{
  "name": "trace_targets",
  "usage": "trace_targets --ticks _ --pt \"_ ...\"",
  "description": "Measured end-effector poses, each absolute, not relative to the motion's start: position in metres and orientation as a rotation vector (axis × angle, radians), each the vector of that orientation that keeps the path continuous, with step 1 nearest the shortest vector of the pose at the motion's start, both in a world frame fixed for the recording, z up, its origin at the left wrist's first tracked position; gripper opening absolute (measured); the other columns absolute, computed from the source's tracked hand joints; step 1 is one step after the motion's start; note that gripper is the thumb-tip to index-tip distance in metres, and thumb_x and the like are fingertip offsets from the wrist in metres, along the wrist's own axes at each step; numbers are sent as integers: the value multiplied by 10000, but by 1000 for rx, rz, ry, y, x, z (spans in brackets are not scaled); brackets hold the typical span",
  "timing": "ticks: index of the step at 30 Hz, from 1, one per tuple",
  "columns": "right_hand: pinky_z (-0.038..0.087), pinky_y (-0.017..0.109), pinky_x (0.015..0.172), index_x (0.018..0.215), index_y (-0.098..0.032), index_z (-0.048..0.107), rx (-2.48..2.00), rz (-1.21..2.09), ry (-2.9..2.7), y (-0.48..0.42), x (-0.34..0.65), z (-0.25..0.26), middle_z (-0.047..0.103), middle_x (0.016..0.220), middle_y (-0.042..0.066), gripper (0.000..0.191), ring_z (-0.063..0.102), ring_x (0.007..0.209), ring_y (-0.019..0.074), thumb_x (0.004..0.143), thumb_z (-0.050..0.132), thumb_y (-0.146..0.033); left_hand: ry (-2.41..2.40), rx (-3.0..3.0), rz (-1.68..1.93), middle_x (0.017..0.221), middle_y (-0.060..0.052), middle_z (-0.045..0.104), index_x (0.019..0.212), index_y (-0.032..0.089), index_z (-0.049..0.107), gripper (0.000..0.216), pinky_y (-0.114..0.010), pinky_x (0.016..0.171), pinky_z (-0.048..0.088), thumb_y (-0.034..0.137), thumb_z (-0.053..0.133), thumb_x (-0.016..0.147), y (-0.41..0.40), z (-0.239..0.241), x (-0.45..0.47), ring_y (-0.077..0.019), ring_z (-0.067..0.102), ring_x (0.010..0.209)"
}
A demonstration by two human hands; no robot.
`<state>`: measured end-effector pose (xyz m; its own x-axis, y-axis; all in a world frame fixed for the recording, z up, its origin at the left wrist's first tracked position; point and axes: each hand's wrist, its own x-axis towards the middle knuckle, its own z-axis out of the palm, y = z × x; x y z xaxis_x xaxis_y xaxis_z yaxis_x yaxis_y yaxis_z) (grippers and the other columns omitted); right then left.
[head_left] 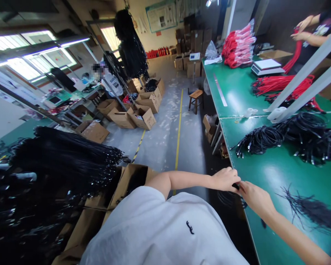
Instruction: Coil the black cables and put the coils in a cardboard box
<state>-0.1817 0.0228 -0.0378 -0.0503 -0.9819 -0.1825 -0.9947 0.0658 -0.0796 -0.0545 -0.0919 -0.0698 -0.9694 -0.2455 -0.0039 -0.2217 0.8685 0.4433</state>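
Head: wearer's 2 hands [225, 179] [256, 198] pinch 1 black piece [235, 186].

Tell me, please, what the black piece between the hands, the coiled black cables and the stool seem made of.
Black piece: dark; too little shows to tell.
Coiled cables: probably glossy plastic or rubber, by their highlights and smooth bends.
Stool: likely varnished wood, by its brown, slightly shiny look.

2 wearer's hands [226, 179]; 2 co-workers [113, 84]; 1 wooden stool [196, 96]; 1 metal ruler [220, 90]; 1 solid yellow floor line [179, 129]; 1 yellow-black striped line [139, 145]
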Motion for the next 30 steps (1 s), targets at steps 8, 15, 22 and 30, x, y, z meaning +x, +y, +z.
trace_targets --ticks 8,15,22,30 --pt "320 272 516 833 -133 642 -2184 96 2138 35 -183 -54 697 800 104 215 700 684 217 917 444 -124 -2824 364 -1526 1107 -86 665 1515 180 326 813 -343 876 520 391 711 831 -84 -71 -43 -234 672 1032" --pt "254 264 490 735 -160 579 -2358 -114 2044 47 -171 -69 658 697 62 295 651 575 185 972 443 -269 -3043 -183 -780 1238 -166 661 1139 105 680 437 -474 1180 279 362 736 790 -104 -60 -51 -302 552 1226" --pt "208 285 546 753 -150 565 -2352 -77 2103 52 -160 -18 597 707 72 250 505 560 139 936 398 -183 -2787 372 -1227 1389 -219 530 1407 99 475 824 -433 1074 409 492 777 749 -83 -57 -30 -306 517 1269" --pt "205 294 557 750 -156 579 -2176 -328 2331 75 -137 29 531 708 46 328 427 624 128 987 369 -242 -2497 179 -2098 900 -13 630 992 181 486 320 -304 780 471 479 574 915 -68 -16 -7 -151 607 836"
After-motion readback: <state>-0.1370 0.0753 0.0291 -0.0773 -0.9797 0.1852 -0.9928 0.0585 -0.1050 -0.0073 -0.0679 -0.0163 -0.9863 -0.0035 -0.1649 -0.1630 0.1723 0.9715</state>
